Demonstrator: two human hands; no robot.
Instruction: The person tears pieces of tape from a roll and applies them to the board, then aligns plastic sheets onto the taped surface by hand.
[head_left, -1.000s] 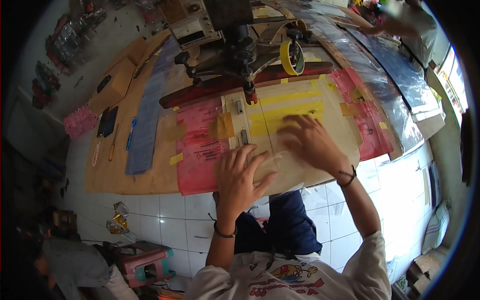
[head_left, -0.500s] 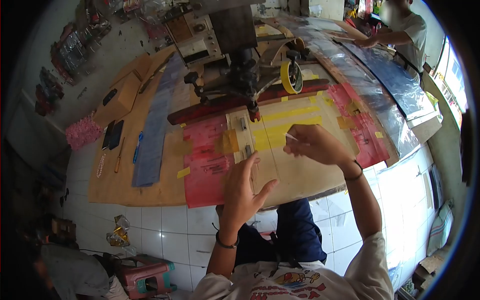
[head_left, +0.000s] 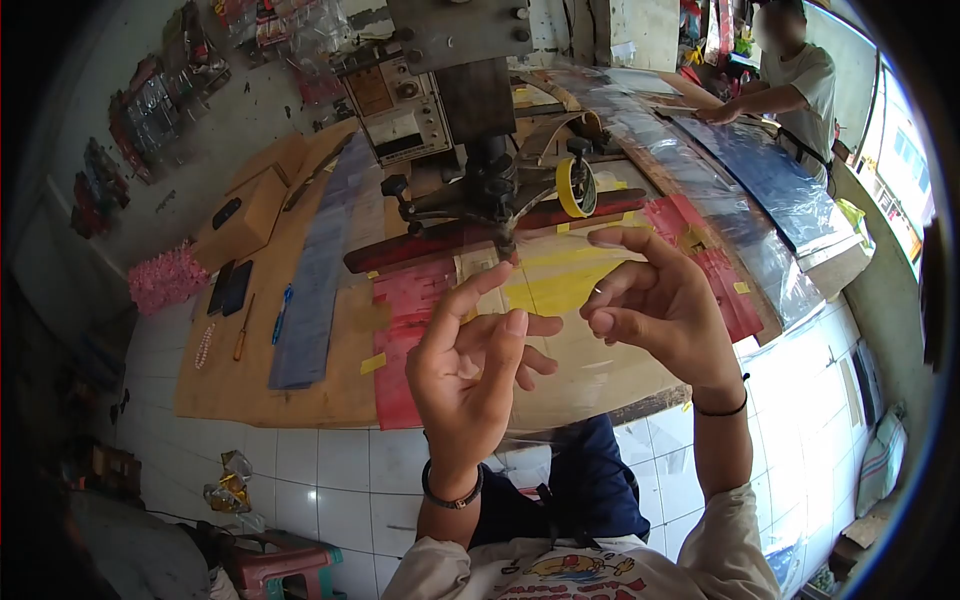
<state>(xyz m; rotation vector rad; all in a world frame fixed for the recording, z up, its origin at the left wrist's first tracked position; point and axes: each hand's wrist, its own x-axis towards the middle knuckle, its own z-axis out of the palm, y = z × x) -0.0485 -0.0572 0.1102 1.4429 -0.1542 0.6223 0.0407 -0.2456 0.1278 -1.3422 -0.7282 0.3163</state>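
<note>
On the near side of the press [head_left: 490,190], I have left hand [head_left: 462,375] fingers spread and right hand [head_left: 672,315] fingers curled, contents unclear, above the yellow-taped sheet [head_left: 585,375], apparently mid-handling, which calls for steady fingertips.

left hand [head_left: 465,365] raised, fingers spread, right hand [head_left: 655,315] raised, fingers curled
</note>
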